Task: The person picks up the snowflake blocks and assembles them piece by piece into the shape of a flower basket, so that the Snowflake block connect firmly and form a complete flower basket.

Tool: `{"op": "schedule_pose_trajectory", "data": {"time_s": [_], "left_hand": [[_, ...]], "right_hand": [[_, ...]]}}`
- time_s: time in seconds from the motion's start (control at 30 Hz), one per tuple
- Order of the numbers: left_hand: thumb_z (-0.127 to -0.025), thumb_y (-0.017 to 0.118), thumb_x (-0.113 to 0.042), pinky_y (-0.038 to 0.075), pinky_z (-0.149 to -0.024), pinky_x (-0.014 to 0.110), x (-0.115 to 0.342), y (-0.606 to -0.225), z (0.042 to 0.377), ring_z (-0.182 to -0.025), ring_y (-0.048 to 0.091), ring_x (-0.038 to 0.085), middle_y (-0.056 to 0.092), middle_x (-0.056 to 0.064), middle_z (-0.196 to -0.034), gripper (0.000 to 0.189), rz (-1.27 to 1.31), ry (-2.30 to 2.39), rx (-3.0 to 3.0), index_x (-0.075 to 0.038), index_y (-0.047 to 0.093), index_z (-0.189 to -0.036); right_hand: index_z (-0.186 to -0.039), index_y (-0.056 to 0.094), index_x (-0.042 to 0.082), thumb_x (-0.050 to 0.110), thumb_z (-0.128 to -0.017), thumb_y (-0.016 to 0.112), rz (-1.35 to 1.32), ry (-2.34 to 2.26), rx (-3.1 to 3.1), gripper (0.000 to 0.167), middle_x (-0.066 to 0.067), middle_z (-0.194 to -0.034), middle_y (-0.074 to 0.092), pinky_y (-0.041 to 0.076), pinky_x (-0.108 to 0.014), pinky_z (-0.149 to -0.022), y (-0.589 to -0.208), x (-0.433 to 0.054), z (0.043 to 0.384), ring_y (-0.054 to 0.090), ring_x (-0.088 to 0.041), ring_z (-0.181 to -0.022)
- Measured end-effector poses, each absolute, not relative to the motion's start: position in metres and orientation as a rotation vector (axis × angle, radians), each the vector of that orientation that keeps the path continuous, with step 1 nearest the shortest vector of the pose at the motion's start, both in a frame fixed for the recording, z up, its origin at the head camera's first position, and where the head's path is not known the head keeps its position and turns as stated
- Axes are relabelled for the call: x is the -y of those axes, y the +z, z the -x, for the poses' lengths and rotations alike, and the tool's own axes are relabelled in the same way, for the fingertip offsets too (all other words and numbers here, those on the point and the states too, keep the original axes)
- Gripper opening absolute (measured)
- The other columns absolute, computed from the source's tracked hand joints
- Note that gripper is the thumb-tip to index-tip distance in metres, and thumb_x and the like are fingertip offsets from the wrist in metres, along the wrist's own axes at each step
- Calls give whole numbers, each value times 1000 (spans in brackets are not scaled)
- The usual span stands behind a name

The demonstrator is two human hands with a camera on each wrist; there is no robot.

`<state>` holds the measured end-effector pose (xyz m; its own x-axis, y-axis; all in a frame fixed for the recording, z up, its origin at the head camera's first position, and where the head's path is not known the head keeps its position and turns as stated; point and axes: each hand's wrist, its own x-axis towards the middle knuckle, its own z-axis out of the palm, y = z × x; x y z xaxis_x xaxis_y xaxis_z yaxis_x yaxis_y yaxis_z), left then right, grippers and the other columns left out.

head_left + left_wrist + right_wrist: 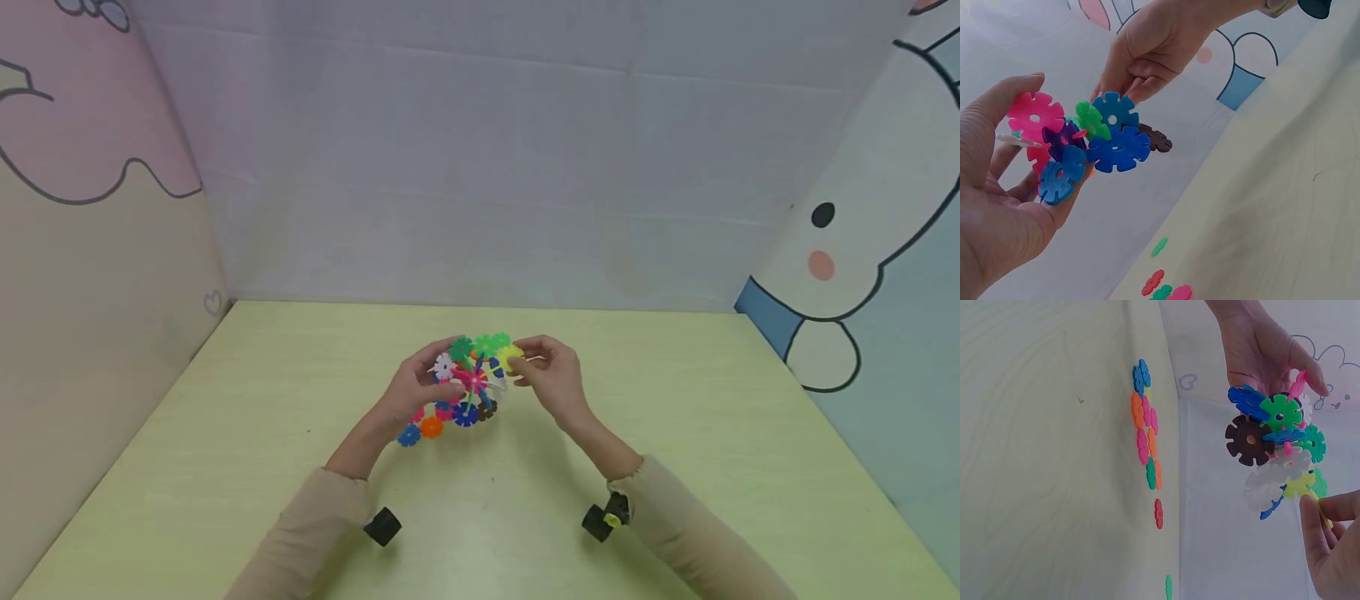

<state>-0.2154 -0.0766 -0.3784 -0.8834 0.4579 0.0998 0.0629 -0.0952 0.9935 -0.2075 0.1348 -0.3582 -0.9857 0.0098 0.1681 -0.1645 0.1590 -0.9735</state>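
A cluster of interlocked snowflake discs (474, 381) in pink, blue, green, white, brown and other colours is held up over the table. My left hand (416, 387) grips it from the left, with the thumb near a pink disc (1036, 115) in the left wrist view. On the other side, my right hand (553, 375) pinches a yellow snowflake disc (1327, 520) between thumb and fingers. That disc is at the cluster's edge, by another yellow disc (1299, 485); whether the two are joined I cannot tell.
Several loose snowflake discs lie on the table, among them an orange disc (431, 427), a blue disc (408, 434) and a red disc (1159, 514). The pale yellow table (225, 433) ends at a white back wall (480, 167), with cartoon-printed side panels.
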Motion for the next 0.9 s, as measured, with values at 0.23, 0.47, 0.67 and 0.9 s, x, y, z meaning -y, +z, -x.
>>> {"op": "schedule_pose_trajectory", "data": {"time_s": [0.23, 0.47, 0.67, 0.9], "left_hand": [[-81, 63, -3, 52, -78, 28, 69, -378, 211, -103, 53, 22, 42, 14, -132, 60, -528, 2086, -1943, -11, 40, -136], [-86, 60, -11, 41, -94, 46, 60, -378, 210, -127, 35, 31, 32, 10, -142, 62, -544, 2148, -1985, -16, 31, -141], [-90, 56, -24, 29, -102, 52, 54, -375, 209, -131, 28, 28, 29, 8, -143, 64, -375, 2160, -1974, -27, 20, -143], [-83, 64, -12, 50, -82, 30, 54, -373, 204, -110, 49, 26, 42, 8, -130, 65, -471, 2127, -1964, -25, 33, -139]], "right_hand": [[-98, 58, -9, -4, -81, 63, -84, 2040, 2148, 19, -20, -89, 60, 55, -27, -62, -364, -130, 208, 66, -24, -72], [-95, 56, -11, -6, -79, 64, -41, 2087, 2010, 18, -19, -86, 62, 55, -27, -62, -369, -125, 208, 65, -9, -63], [-96, 55, -12, -8, -79, 63, -141, 2101, 1948, 19, -13, -84, 60, 55, -28, -63, -367, -124, 207, 65, -9, -65], [-94, 55, -12, -8, -79, 63, -265, 2045, 1905, 17, -11, -85, 60, 55, -28, -62, -366, -126, 203, 65, -9, -65]]}}
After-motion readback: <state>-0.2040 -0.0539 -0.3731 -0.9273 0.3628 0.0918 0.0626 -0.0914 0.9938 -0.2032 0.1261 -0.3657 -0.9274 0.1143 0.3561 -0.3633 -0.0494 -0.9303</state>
